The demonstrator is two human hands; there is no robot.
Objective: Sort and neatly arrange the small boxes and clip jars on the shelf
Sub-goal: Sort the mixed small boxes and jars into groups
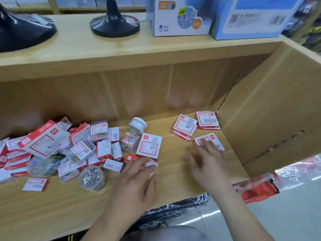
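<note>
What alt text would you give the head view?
A person's left hand and right hand hover open over a wooden shelf, the right touching a red-and-white box. A jumbled pile of small boxes and clip jars lies at left; two neat box stacks sit at right.

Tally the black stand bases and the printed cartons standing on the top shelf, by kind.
Black stand bases: 2
Printed cartons: 2
Total: 4
</note>
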